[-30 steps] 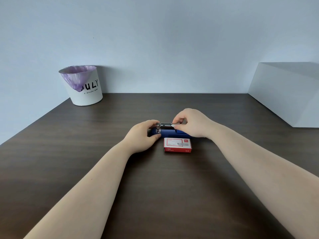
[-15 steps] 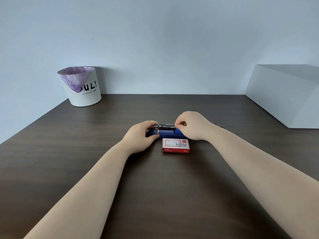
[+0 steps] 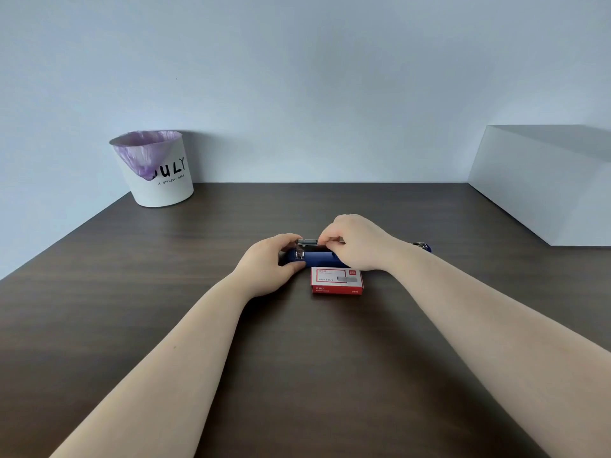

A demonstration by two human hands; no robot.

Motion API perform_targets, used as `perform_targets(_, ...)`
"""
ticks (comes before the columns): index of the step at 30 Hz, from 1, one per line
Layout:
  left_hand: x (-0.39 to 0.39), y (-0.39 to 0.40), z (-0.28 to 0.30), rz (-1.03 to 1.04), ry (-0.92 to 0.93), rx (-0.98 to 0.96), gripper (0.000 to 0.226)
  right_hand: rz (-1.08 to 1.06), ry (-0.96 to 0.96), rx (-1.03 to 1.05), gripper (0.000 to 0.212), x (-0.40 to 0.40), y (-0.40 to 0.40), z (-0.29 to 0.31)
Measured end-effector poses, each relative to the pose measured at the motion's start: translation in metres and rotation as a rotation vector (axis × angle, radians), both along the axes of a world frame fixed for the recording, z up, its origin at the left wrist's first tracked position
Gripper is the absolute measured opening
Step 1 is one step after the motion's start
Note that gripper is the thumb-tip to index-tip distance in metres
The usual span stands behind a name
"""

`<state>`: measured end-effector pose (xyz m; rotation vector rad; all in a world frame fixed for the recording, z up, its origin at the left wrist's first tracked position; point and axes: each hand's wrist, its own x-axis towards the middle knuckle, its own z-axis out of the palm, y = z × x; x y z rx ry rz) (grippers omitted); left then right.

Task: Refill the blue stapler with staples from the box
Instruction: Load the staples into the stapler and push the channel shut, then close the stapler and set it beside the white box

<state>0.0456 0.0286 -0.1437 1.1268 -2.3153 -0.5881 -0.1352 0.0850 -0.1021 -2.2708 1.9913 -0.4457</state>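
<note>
The blue stapler (image 3: 317, 257) lies opened flat across the middle of the dark table, its metal staple channel facing up. Its lid end (image 3: 423, 246) pokes out behind my right wrist. My left hand (image 3: 269, 261) grips the stapler's left end. My right hand (image 3: 355, 241) is over the channel with thumb and forefinger pinched on a strip of staples (image 3: 310, 241) lying in the channel's left part. The red and white staple box (image 3: 336, 280) sits closed just in front of the stapler, touching neither hand.
A white bin (image 3: 157, 170) with a purple liner stands at the table's back left corner. A large white box (image 3: 545, 183) sits at the back right. The wall runs along the table's far edge (image 3: 330, 183).
My right hand's fingers have slid a little to the left along the channel with the staple strip. My left hand has kept its hold on the stapler.
</note>
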Motion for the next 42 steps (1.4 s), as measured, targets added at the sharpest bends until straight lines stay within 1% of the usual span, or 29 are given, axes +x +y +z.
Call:
perform_targets(4,0.000,0.001,0.001,-0.001,-0.003,0.001,0.046,-0.060,-0.119,-0.102,0.021,-0.013,0.010,0.003)
perform_targets(5,0.000,0.002,0.001,0.000,-0.004,0.001,0.046,-0.073,-0.111,-0.098,0.025,-0.019,0.013,0.004)
perform_targets(6,0.001,0.002,0.001,0.000,-0.004,0.000,0.046,-0.091,-0.073,-0.073,0.033,-0.026,0.017,0.006)
perform_targets(8,0.001,0.002,0.001,0.000,-0.003,-0.002,0.046,-0.163,0.072,0.042,0.050,-0.040,0.026,0.009)
perform_targets(9,0.001,0.002,0.001,0.001,-0.003,0.001,0.046,-0.201,0.152,0.109,0.053,-0.047,0.031,0.011)
perform_targets(10,0.001,0.002,0.001,0.004,-0.005,0.005,0.046,-0.231,0.217,0.166,0.053,-0.054,0.035,0.011)
perform_targets(12,0.000,0.003,0.002,0.009,-0.010,0.012,0.046,-0.284,0.249,0.235,0.046,-0.069,0.040,0.008)
perform_targets(14,0.000,0.004,0.003,0.011,-0.011,0.017,0.046,-0.335,0.178,0.239,0.037,-0.080,0.042,0.005)
perform_targets(16,-0.001,0.005,0.003,0.020,-0.007,0.023,0.045,-0.345,0.042,0.226,0.033,-0.087,0.043,0.004)
perform_targets(18,-0.001,0.005,0.003,0.031,-0.007,0.025,0.045,-0.321,-0.079,0.178,0.032,-0.088,0.043,0.005)
perform_targets(20,0.000,0.005,0.004,0.042,-0.005,0.028,0.046,-0.304,-0.164,0.085,0.033,-0.087,0.043,0.010)
perform_targets(23,0.000,0.004,0.004,0.053,0.008,0.044,0.045,-0.255,-0.296,-0.109,0.042,-0.082,0.042,0.021)
perform_targets(25,0.001,0.004,0.004,0.053,0.016,0.056,0.044,-0.192,-0.287,-0.183,0.053,-0.075,0.040,0.026)
perform_targets(28,0.001,0.004,0.005,0.052,0.033,0.068,0.042,-0.132,-0.315,-0.230,0.063,-0.063,0.035,0.028)
perform_targets(31,0.001,0.005,0.005,0.043,0.056,0.076,0.041,-0.131,-0.499,-0.259,0.069,-0.044,0.033,0.028)
perform_targets(33,0.001,0.005,0.005,0.046,0.067,0.086,0.041,-0.118,-0.595,-0.232,0.066,-0.029,0.029,0.028)
perform_targets(34,0.001,0.005,0.006,0.049,0.073,0.090,0.042,-0.108,-0.572,-0.210,0.060,-0.021,0.025,0.027)
perform_targets(37,0.002,0.006,0.006,0.059,0.084,0.105,0.043,-0.065,-0.342,-0.133,0.039,-0.004,0.015,0.020)
perform_targets(40,0.003,0.006,0.005,0.091,0.088,0.107,0.046,-0.031,-0.148,-0.036,0.031,0.001,0.009,0.010)
perform_targets(42,0.003,0.005,0.006,0.132,0.091,0.095,0.049,-0.032,-0.130,-0.026,0.030,-0.002,0.010,0.007)
